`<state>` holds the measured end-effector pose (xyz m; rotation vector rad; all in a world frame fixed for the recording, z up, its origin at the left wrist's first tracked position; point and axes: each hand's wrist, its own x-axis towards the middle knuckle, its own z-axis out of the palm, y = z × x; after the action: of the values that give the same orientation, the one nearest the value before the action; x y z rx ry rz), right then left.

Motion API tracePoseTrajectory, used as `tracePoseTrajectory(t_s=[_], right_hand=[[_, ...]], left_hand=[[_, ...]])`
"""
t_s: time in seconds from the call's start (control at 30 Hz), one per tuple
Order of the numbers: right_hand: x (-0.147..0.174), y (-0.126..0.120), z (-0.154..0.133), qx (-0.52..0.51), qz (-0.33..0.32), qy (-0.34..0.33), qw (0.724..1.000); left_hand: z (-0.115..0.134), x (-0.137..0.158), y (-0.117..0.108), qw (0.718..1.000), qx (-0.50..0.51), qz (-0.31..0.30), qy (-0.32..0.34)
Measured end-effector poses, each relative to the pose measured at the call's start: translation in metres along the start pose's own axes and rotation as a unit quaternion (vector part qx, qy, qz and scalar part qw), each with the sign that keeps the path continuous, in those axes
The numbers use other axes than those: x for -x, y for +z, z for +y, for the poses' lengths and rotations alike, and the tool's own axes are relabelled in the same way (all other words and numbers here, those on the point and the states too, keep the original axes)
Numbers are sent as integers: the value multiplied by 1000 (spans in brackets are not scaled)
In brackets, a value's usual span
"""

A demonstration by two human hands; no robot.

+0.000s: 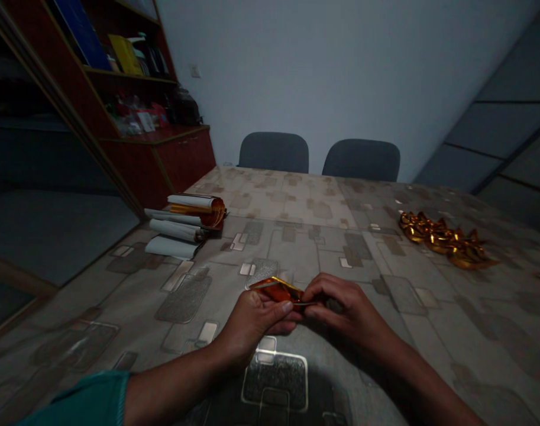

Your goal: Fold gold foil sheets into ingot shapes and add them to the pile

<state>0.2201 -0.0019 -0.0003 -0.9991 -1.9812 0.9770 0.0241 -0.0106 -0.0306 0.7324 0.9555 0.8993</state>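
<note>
Between my hands is a folded piece of shiny gold-orange foil paper [276,289], held just above the table near its front. My left hand [263,313] grips it from the left, thumb on top and fingers beneath. My right hand [340,302] pinches its right end between thumb and fingertips. A thin pale edge shows along the foil where the fingers meet. To the right on the table sits a cluster of folded gold foil pieces [447,239]. At the left lies a stack of curled foil sheets [185,225] with pale backs.
A patterned tablecloth [296,236] covers the large table. Two grey chairs [274,152] stand at its far side against the wall. On the left is a red-brown cabinet [176,157] with shelves of bags and other items. Grey panels [495,130] stand at the right.
</note>
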Motion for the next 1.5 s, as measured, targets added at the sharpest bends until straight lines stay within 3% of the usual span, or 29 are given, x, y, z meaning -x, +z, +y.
tracePoseTrajectory(t_s=[0.17, 0.67, 0.87, 1.03, 1.2, 1.5], right_hand=[[1, 5, 2, -8, 4, 56, 998], [-2, 8, 5, 4, -11, 31, 999], [-2, 16, 7, 14, 14, 40, 999], [0, 4, 0, -23, -12, 41, 999], [2, -10, -1, 29, -37, 21, 999], [1, -4, 1, 70, -40, 26, 996]], left_hand=[[-2, 1, -1, 999, -33, -31, 3], [-3, 2, -1, 999, -40, -26, 21], [-1, 4, 1, 998, -40, -25, 33], [-1, 2, 1, 999, -32, 1, 14], [-1, 1, 2, 999, -33, 3, 5], [-4, 2, -2, 997, -65, -26, 31]])
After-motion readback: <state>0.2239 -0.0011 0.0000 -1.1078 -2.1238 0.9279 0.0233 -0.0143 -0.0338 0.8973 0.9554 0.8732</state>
